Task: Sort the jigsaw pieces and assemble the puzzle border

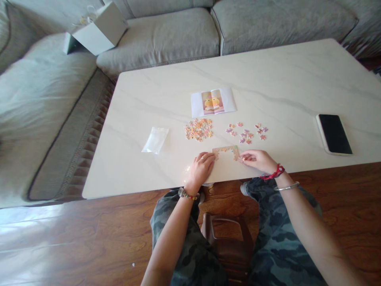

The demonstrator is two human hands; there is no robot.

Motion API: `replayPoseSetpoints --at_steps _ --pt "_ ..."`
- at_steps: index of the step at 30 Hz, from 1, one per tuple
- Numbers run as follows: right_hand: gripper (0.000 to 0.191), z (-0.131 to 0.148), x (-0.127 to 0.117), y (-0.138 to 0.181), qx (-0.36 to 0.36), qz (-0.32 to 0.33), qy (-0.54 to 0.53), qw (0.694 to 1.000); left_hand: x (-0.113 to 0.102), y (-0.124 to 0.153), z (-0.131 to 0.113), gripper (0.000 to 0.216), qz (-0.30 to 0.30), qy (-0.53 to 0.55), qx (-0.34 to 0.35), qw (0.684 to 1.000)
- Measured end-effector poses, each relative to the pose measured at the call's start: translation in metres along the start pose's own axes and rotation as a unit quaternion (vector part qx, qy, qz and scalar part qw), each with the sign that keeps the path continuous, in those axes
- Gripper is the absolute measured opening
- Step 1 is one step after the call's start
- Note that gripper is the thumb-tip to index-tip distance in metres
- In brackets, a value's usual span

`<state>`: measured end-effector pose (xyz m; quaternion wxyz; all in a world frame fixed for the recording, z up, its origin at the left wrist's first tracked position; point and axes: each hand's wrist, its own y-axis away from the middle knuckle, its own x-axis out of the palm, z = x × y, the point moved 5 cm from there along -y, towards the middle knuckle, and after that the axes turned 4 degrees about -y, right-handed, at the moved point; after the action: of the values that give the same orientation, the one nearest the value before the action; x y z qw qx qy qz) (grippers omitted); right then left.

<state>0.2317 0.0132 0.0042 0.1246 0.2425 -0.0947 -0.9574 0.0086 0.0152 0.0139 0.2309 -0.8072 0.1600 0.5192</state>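
A partly joined jigsaw border (225,149) lies near the table's front edge, its top row and upper sides linked. My left hand (203,167) rests flat on the table with its fingertips at the border's left side. At the right side, the fingers of my right hand (256,159) pinch a small jigsaw piece (242,159) close to the border's lower right end. Beyond my left hand sits a dense pile of jigsaw pieces (199,129). Several loose pieces (246,136) are spread out beyond my right hand.
Behind the pieces lies a creased picture sheet (213,101) showing yellow figures. A clear plastic bag (155,140) is on the left of the white table (282,75), a phone (333,134) on the right. A grey sofa (160,35) holding a white box (101,28) borders the table.
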Motion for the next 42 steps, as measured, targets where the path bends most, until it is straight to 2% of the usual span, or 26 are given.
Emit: replayPoseSetpoints --at_steps 5,8,13,17,26,30,35,37,42 --pt "0.022 -0.002 -0.001 0.000 0.004 0.013 -0.016 1.000 0.000 -0.001 0.000 0.025 -0.006 0.006 -0.001 1.000" --pt "0.018 0.010 0.004 0.000 -0.032 -0.009 0.010 0.999 0.001 -0.001 0.001 0.025 -0.009 0.011 0.000 1.000" --pt "0.009 0.041 0.033 -0.002 -0.140 -0.080 0.092 0.983 0.001 -0.001 0.003 0.025 -0.008 0.020 -0.001 1.000" --pt "0.008 0.045 0.053 -0.006 -0.171 -0.089 0.144 0.971 0.000 0.000 0.005 0.025 -0.009 0.025 -0.001 1.000" --pt "0.009 0.046 0.053 -0.002 -0.189 -0.088 0.160 0.965 0.001 0.000 0.006 0.025 -0.015 0.027 -0.002 1.000" --pt "0.007 0.044 0.033 -0.004 -0.180 -0.110 0.161 0.964 0.001 0.000 0.007 0.025 -0.020 0.027 -0.002 0.999" --pt "0.011 0.013 -0.028 -0.005 -0.136 -0.180 0.133 0.965 0.003 -0.001 0.008 0.025 -0.030 0.024 0.003 0.999" --pt "0.013 -0.002 -0.044 -0.005 -0.114 -0.194 0.133 0.965 0.004 -0.005 0.006 0.024 -0.034 0.022 0.009 0.999" --pt "0.014 -0.015 -0.056 -0.008 -0.114 -0.220 0.130 0.960 0.003 -0.030 -0.013 0.023 -0.063 0.031 0.031 0.997"
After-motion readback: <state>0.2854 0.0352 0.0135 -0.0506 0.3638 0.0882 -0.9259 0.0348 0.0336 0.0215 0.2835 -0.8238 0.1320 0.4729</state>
